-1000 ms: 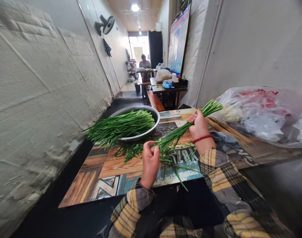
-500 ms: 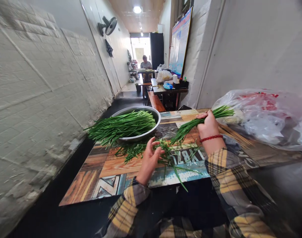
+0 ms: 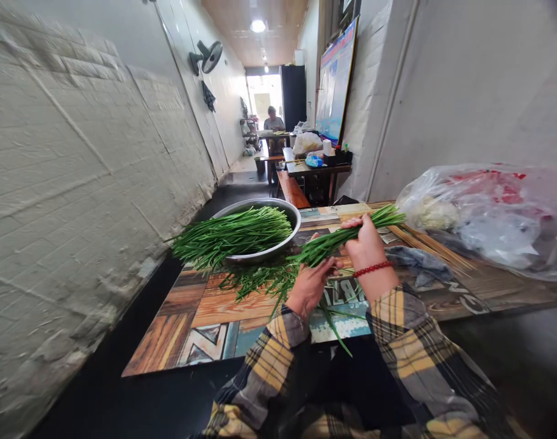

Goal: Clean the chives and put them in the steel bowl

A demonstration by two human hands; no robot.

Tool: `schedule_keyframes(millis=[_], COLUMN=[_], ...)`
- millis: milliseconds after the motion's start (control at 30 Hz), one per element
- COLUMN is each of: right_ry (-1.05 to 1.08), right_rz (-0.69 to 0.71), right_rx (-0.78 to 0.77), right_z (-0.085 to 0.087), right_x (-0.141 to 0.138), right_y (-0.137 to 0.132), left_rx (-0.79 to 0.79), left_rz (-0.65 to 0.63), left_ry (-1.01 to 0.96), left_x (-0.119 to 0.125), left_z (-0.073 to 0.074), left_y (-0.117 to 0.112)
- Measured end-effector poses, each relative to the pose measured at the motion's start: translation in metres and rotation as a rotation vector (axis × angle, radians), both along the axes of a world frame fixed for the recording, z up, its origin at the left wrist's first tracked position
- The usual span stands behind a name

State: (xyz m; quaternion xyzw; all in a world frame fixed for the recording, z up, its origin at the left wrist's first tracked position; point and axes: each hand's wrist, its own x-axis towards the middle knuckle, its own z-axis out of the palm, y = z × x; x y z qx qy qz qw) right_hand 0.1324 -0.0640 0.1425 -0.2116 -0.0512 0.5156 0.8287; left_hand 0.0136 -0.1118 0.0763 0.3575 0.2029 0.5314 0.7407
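Observation:
My right hand [image 3: 367, 245], with a red bead bracelet at the wrist, is closed around a bunch of green garlic chives [image 3: 326, 245]. The pale cut ends stick out to the right and the leaves slope down to the left. My left hand [image 3: 308, 285] is at the leafy end, thumb on the far side and fingers on the near side, the bunch between them. Beyond it on the left, a metal bowl [image 3: 296, 227] holds a large heap of chives [image 3: 237, 235], leaves hanging over its left rim. Loose chive scraps [image 3: 260, 279] lie below the bowl.
The patterned table [image 3: 223, 305] also bears a grey cloth [image 3: 418, 263], thin wooden skewers [image 3: 436, 249] and clear plastic bags [image 3: 498, 219] on the right. A white brick wall [image 3: 77, 183] runs along the left. Farther back, a person [image 3: 273, 122] sits behind another table.
My left hand has moved right and up to the leafy end of the chives. My right hand has brought the bunch left and slightly down. The view has shifted a little.

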Motion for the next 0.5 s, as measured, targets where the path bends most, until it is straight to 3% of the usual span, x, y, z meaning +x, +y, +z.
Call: schedule_keyframes(millis=[133, 300, 500], right_ry=[0.018, 0.035, -0.024], right_rz=[0.008, 0.020, 0.020], right_rx=[-0.015, -0.033, -0.028], right_z=[-0.004, -0.006, -0.008], right_x=[0.003, 0.005, -0.002], right_y=[-0.003, -0.003, 0.000], left_rx=[-0.012, 0.030, 0.141], left_rz=[0.104, 0.147, 0.078], left_ry=[-0.050, 0.063, 0.153], left_x=[0.000, -0.007, -0.003], left_z=[-0.007, -0.017, -0.008], left_y=[0.004, 0.005, 0.007])
